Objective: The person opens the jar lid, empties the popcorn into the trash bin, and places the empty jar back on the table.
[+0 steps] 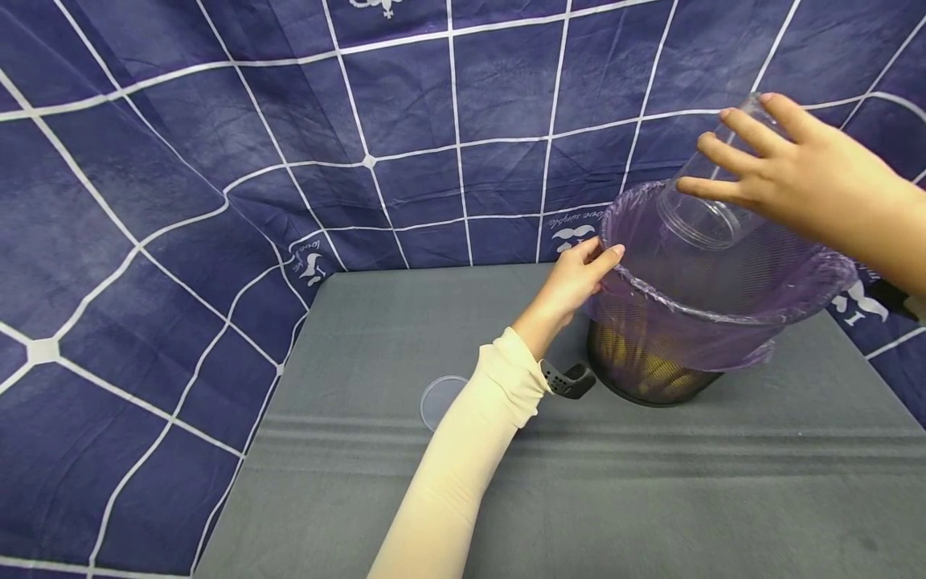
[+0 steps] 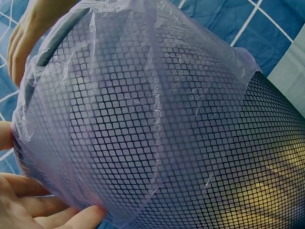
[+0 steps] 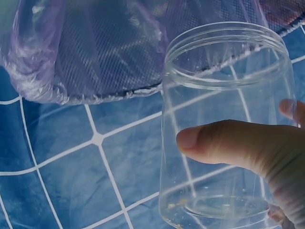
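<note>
My right hand (image 1: 792,165) grips a clear plastic jar (image 3: 224,109), tilted with its open threaded mouth down over the bin. A few yellowish crumbs cling inside near the jar's base in the right wrist view. The black mesh trash bin (image 1: 604,354) is lined with a purple plastic bag (image 1: 723,346) folded over its rim. My left hand (image 1: 579,273) pinches the lined rim on the near left side, thumb on top and other fingers outside. Yellow contents (image 2: 262,198) show through the mesh at the bottom of the bin.
A round translucent lid (image 1: 440,400) lies on the grey table (image 1: 347,418), partly covered by my left sleeve (image 1: 463,450). Blue cloth with white grid lines (image 1: 405,104) hangs behind and to the left. A black band (image 1: 567,378) sits at my left wrist.
</note>
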Available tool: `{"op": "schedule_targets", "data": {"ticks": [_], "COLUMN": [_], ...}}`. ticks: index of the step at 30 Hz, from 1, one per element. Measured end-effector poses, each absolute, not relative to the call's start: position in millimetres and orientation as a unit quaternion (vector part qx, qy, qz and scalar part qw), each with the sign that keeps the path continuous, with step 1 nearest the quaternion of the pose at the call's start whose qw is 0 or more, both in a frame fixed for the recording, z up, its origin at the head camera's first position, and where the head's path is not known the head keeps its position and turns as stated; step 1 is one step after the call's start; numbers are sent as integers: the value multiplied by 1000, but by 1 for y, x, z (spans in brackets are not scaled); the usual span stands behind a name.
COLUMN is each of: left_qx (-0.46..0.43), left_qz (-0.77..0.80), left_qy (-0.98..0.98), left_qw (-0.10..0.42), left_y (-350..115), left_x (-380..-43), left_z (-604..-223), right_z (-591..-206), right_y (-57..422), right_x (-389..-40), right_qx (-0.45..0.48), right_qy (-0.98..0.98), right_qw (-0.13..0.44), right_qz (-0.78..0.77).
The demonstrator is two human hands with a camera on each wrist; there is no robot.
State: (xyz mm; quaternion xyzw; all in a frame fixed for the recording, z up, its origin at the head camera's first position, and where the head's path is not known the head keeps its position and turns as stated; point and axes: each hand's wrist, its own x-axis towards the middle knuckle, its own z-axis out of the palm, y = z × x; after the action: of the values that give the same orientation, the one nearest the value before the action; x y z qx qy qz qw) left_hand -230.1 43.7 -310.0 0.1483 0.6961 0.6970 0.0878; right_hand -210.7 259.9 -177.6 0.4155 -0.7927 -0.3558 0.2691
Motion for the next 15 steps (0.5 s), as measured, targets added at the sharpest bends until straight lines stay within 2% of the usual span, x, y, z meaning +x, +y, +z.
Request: {"op": "schedule_targets", "data": {"ticks": [8,15], "left_qx": [151,153], "left_qz": [694,700], "left_qy": [698,691], "left_qw": [89,96], "left_y": [45,45], "left_x": [-232,-230], "left_z": [-311,-311], "right_z": [-181,-187], "right_y": [260,266], "right_x": [-208,-204], "right_qx": [402,327], "right_qy": [-813,-875], "right_qw": [279,236], "right_qz": [-316,-267]}}
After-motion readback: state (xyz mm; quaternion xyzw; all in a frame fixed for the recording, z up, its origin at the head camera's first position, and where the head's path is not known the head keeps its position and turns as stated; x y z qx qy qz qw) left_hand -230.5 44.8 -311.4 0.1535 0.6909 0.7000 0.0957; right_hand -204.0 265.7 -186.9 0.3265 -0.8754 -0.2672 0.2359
